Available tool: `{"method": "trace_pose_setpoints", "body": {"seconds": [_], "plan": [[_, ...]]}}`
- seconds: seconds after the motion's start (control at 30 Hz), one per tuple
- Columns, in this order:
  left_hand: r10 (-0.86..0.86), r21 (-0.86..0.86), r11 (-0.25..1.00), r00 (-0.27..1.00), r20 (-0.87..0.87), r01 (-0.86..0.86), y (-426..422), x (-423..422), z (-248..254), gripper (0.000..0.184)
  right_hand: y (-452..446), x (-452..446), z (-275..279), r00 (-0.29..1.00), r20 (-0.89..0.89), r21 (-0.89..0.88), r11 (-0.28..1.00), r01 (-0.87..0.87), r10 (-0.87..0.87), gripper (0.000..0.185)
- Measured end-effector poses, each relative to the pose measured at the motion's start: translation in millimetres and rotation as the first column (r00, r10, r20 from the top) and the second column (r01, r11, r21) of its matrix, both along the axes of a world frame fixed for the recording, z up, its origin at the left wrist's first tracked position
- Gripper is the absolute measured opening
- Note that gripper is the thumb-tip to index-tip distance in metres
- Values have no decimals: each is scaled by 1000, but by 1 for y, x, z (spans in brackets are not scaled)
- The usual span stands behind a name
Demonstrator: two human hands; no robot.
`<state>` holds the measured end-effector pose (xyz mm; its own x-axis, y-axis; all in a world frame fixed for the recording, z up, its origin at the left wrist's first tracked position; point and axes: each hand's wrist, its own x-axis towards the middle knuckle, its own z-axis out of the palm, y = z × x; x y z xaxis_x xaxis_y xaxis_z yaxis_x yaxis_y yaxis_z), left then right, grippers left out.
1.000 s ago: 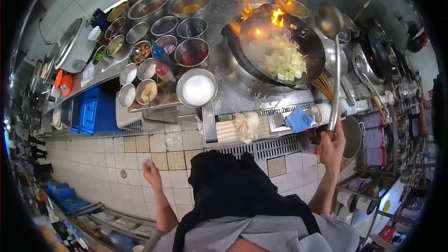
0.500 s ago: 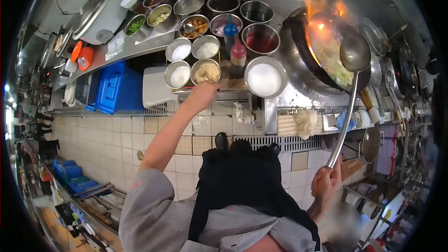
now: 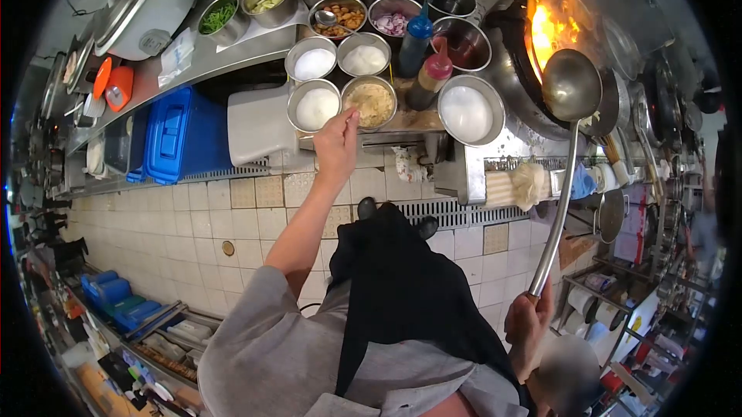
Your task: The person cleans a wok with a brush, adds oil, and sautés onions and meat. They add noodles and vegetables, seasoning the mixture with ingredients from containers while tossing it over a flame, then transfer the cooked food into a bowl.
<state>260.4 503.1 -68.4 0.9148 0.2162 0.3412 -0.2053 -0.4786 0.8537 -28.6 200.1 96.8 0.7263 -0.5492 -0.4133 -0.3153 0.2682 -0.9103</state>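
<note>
- The left hand [image 3: 336, 145] has shifted from the near rim of the beige powder bowl [image 3: 372, 105] to its left side; the ladle [image 3: 572, 86] is still over the wok [image 3: 516, 81], where the flames [image 3: 552, 24] now look bigger and brighter
- Nearest, at 4 o'clock from the picture's centre, the right hand [image 3: 529, 320] has its fingers curled round the ladle's handle
- At 11 o'clock the left hand's fingers are drawn close together, tips by the beige powder bowl's rim; whether they pinch anything, I cannot tell
- The beige powder bowl sits at 12 o'clock, filled with clumpy powder; just left of it is a white-filled bowl [image 3: 318, 109], and behind stand two more, the back left bowl [image 3: 314, 59] and the back right bowl [image 3: 365, 56], both holding white stuff
- A wider bowl [image 3: 466, 111] of white contents is at 2 o'clock
- Two squeeze bottles stand at 1 o'clock, one pink-topped [image 3: 435, 73], one blue-topped [image 3: 417, 34], with a bowl of dark red contents [image 3: 461, 44] beside them
- The ladle's head hangs at 2 o'clock, a little pale food [image 3: 591, 120] showing at the wok's edge
- Further off at 12 o'clock: a bowl of brown pieces [image 3: 338, 18] with a spoon in it, and a bowl of purple-white pieces [image 3: 392, 21]
- Farther, towards 11 o'clock: a tub of chopped greens [image 3: 221, 20] and one of pale green pieces [image 3: 268, 0]
</note>
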Motion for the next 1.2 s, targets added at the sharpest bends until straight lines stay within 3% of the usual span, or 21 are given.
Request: {"method": "trace_pose_setpoints", "body": {"seconds": [0.17, 0.33, 0.37, 0.47, 0.63, 0.73, 0.83, 0.93, 1.07, 1.2], "plan": [[59, -254, 964, 996, -68, -75, -3, -5, -2, 25, 0, -26, 29, 993, -103, 91, 995, -49, 59, 74], [102, -592, 780, 974, -200, -203, 16, 14, -18, 28, -2, -34, 47, 955, -248, 234, 967, -102, 160, 72], [113, -636, 739, 971, -212, -225, 22, 15, -20, 28, -7, -34, 47, 941, -233, 310, 936, -167, 245, 72], [120, -675, 690, 961, -250, -262, 34, 10, 5, 30, -6, -26, 47, 887, -260, 437, 865, -245, 382, 73], [10, -707, 687, 976, -219, -166, 25, -12, 70, 28, 2, -16, 29, 827, -332, 398, 862, -313, 454, 76], [98, -659, 734, 986, -134, -163, 30, 2, 50, 30, 10, -4, 24, 797, -364, 374, 859, -349, 482, 76], [125, -419, 893, 985, -120, -164, 24, 22, 14, 30, 12, -6, 17, 826, -294, 397, 848, -352, 480, 76], [94, -408, 899, 979, -180, -162, 12, 28, -5, 31, 15, -8, 18, 843, -288, 388, 860, -332, 455, 75], [88, -561, 804, 972, -220, -199, 17, 33, -22, 28, 16, -11, 25, 845, -318, 400, 869, -291, 430, 75], [95, -634, 727, 952, -290, -265, 38, 30, -7, 26, 17, -13, 21, 875, -247, 441, 852, -282, 417, 76]]}}
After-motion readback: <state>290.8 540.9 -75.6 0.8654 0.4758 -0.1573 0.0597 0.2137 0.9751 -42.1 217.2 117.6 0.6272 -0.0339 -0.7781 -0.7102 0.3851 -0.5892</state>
